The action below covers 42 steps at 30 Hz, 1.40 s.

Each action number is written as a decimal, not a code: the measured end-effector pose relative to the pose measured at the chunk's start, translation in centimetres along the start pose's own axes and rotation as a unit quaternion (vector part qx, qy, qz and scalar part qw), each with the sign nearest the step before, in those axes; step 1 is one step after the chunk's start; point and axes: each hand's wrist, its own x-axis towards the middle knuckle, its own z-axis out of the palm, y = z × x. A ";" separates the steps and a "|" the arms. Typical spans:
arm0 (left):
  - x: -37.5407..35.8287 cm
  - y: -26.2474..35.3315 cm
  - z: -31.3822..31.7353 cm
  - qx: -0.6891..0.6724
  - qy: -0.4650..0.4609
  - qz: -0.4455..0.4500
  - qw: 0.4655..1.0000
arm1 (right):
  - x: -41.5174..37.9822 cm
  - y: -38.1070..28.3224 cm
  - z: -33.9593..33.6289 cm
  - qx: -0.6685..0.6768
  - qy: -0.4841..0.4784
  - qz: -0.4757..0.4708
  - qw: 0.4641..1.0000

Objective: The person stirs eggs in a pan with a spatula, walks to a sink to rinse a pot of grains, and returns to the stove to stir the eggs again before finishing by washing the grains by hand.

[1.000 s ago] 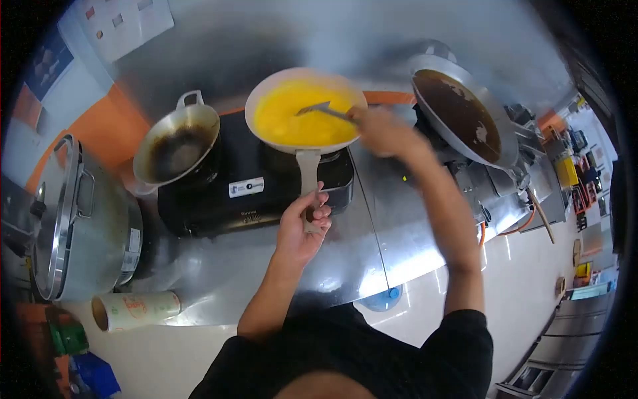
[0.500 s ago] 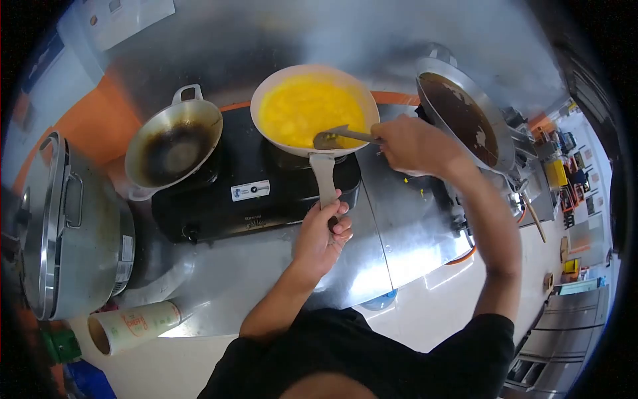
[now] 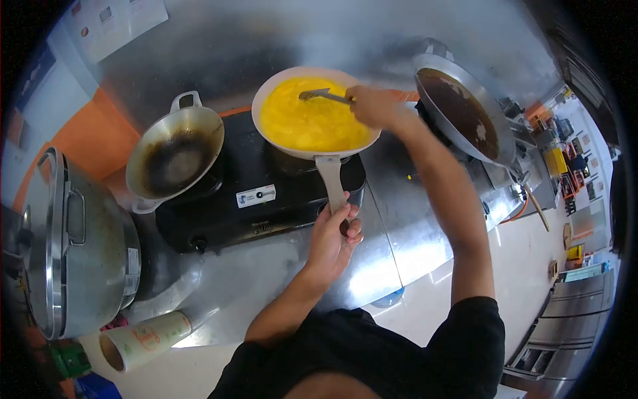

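Observation:
A light-coloured frying pan [image 3: 258, 126] sits over the right burner of a black gas stove [image 3: 226, 214], holding a bright yellow mixture that looks like beaten egg [image 3: 292, 123]. My left hand [image 3: 333, 236] is closed around the pan's handle, below the rim. Above the pan's right side, my right hand [image 3: 372, 106] grips a spatula [image 3: 325, 94] by its handle. The spatula's blade rests in the yellow mixture toward the far side of the pan. How my right fingers wrap the handle is partly blurred.
A stained two-handled wok [image 3: 138, 159] stands on the left burner. Further left is a large lidded metal pot [image 3: 100, 246], with a paper cup [image 3: 146, 340] near the counter's front edge. A big wok of dark liquid [image 3: 458, 113] is on the right. Yellow bits [image 3: 409, 177] dot the steel counter.
My right hand has moved left and away from me, carrying the spatula from the pan's near right side to its far side. My left hand stays on the handle.

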 end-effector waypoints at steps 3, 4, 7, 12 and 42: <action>0.2 -0.1 -0.3 -0.004 -0.012 0.003 1.000 | 0.5 3.6 -3.7 -0.020 -0.024 -0.054 0.998; 0.2 -0.1 -0.3 -0.005 -0.010 0.002 1.000 | -1.0 2.1 -6.8 0.040 -0.047 0.026 0.998; 0.3 -0.1 -0.5 -0.005 -0.018 0.009 1.000 | -4.9 -0.3 -13.4 0.075 -0.098 0.148 0.981; 0.6 -0.1 -0.8 -0.012 -0.037 0.002 0.999 | -9.3 -3.4 -14.5 -0.060 -0.116 -0.003 0.991; 0.7 -0.3 -0.6 -0.003 0.000 0.004 1.000 | -7.0 1.5 -12.3 0.172 -0.185 0.121 0.960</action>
